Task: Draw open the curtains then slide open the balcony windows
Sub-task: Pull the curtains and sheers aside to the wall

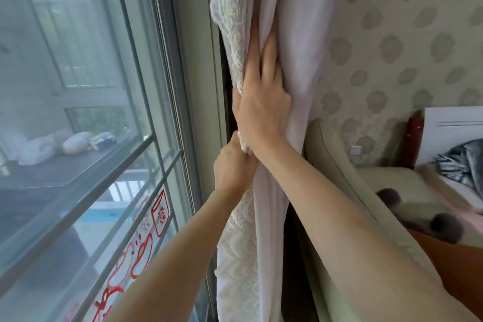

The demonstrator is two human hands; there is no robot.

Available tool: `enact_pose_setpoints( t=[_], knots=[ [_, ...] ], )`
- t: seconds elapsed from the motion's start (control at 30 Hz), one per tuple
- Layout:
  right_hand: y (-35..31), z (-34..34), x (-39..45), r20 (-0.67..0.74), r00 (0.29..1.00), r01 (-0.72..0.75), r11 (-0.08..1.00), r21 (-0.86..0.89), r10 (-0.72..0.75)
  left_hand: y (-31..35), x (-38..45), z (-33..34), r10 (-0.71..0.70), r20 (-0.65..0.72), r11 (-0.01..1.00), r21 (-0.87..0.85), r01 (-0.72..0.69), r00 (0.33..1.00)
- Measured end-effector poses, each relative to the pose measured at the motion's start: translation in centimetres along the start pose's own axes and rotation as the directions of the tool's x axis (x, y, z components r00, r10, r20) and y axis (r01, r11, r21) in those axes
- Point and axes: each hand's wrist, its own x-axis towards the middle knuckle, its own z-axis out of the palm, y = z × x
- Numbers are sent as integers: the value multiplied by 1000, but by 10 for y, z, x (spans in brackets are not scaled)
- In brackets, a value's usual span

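Step in hand: we judge the curtain-drawing nearly done; we are bunching the curtains (274,191) against the window's edge at centre frame, beside the papered wall (392,47).
Right hand (261,110): fingers spread flat, pressing the folds, curled round nothing.
Left hand (232,165): just below, fist clenched on a tuft of the lace edge.
Balcony windows (86,138): left half of the frame, seemingly not yet slid open.
Next move: we expect to let the cloth go and find a grip on the sash frame; no handle shows.
Materials: smooth pale lilac cloth in long folds; cream lace layer (230,21) with raised rosettes; hard grey frame, slick glass, red stickers (146,243) at lower left.
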Motion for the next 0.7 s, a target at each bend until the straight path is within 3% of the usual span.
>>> enact_pose_setpoints(
  t=[0.1, 0.2, 0.33, 0.43, 0.5, 0.57, 0.7],
  knots=[
    [32, 42, 13, 76, 996, -46, 997, -56, 51, -7, 31, 28, 34, 1, 999, 27, -34, 999],
    [70, 95, 12, 253, 964, -65, 996, -55, 76, -19, 60, 60, 1, 38, 990, 141, -6, 999],
    [106, 155, 14, 512, 853, -101, 994, -41, 108, -29, 98, 97, -159, 176, 966, 232, 117, 971],
    [128, 179, 22, 611, 787, -64, 996, -59, 87, -32, 122, 114, -196, 264, 960, 248, 130, 944],
    [141, 187, 24, 620, 784, 63, 994, -87, 5, -33, 130, 121, -189, 283, 976, 159, 149, 940],
    [151, 190, 22, 547, 835, 147, 982, -121, -58, -24, 136, 127, -189, 219, 982, 46, 184, 957],
    [145, 188, 31, 303, 953, -19, 1000, -6, 20, 2, 167, 152, -182, 21, 983, 15, 182, 983]
  ],
)
